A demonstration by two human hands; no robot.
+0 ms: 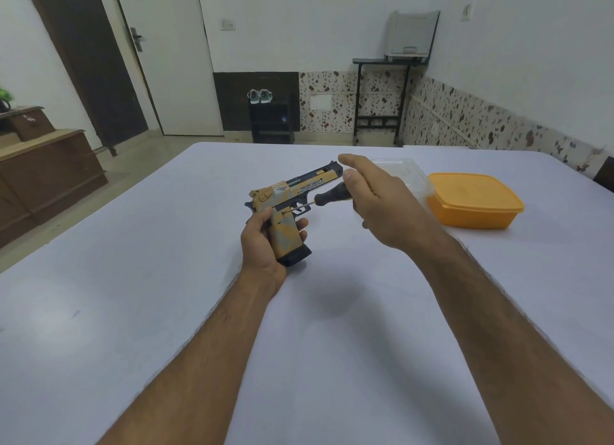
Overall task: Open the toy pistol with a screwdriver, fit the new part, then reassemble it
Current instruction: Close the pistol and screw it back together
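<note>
Left grip (265, 242) curled round the handle of the toy pistol (290, 198), held above the white desk (133, 311), barrel pointing away and right. Right grip (382, 198) holding the black screwdriver (327, 197), forefinger extended, tip against the pistol's side. Orange lidded box (475, 200) on the desk, right.

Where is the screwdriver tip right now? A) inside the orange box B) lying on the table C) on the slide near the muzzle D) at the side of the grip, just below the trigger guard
D: the right hand holds the screwdriver with its tip at the side of the toy pistol grip, which the left hand grips.
</note>
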